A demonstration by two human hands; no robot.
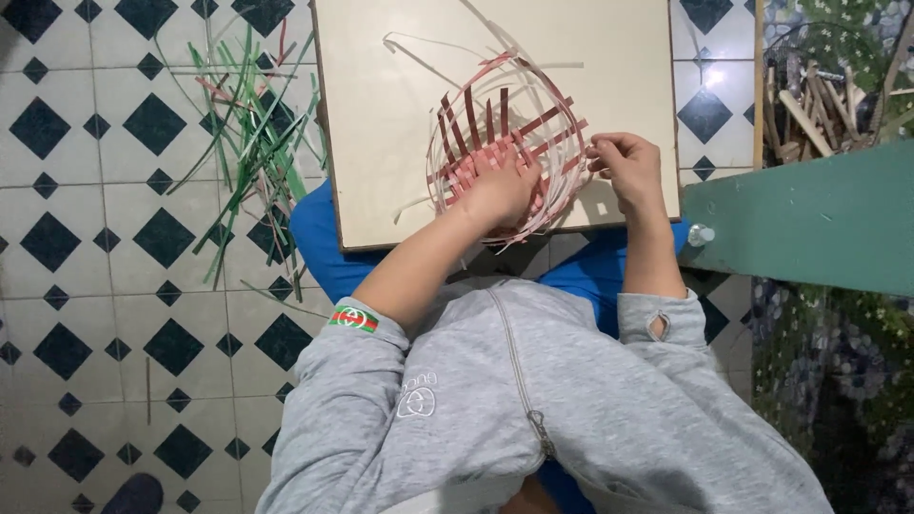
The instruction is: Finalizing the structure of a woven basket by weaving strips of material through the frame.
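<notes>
A half-woven basket point(514, 114) of red and pale strips rests on a cream board point(381, 114) across my lap. My left hand point(500, 190) presses inside the basket's bottom, fingers spread over the woven red strips. At the basket's right rim, my right hand point(624, 167) pinches a pale strip between its fingertips. Loose pale strips curl out from the rim toward the board's far side.
A heap of green, red and pale strips point(252, 143) lies on the tiled floor to the left. At right stands a green surface point(809, 228) with a small knob point(700, 235). Behind it, a container of wooden sticks point(819, 105).
</notes>
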